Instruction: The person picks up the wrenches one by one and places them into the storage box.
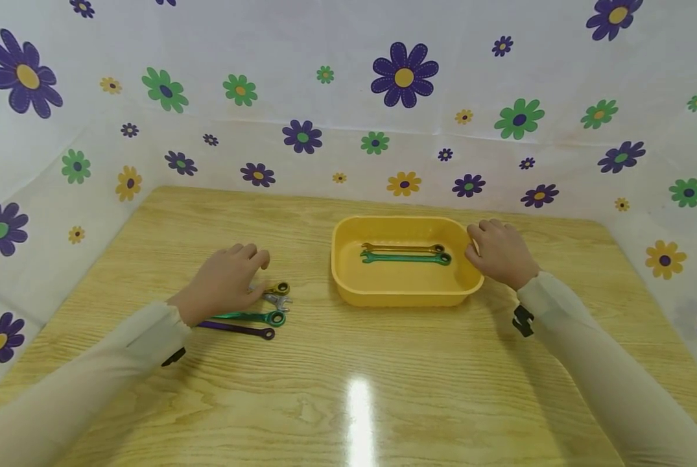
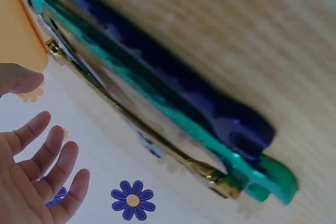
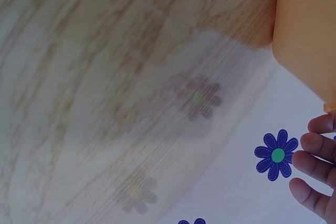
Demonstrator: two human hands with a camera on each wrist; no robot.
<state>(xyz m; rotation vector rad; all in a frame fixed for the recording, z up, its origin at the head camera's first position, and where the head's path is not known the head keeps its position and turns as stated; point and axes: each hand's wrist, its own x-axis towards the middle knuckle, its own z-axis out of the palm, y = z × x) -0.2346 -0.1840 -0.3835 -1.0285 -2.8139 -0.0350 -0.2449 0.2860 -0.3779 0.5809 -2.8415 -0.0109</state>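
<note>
My left hand [image 1: 222, 282] hovers over a loose group of wrenches on the table, its fingers loosely bent and holding nothing. Under and beside it lie a gold wrench [image 2: 131, 114], a silver wrench [image 1: 278, 301], a green wrench [image 2: 157, 98] and a dark purple wrench [image 2: 199, 82]. On the right, my right hand [image 1: 500, 250] holds the right rim of a yellow plastic basin [image 1: 406, 299], thumb over the edge and the other fingers at the outer side. Inside the basin, a gold wrench [image 1: 403, 248] and a green wrench [image 1: 406, 259] lie side by side.
The wood-grain table [image 1: 301, 395] carries a bright light reflection near its front. White cloth [image 1: 301, 71] printed with flowers rises behind the table and along both sides. A dark strap piece [image 1: 523, 321] hangs under the right wrist.
</note>
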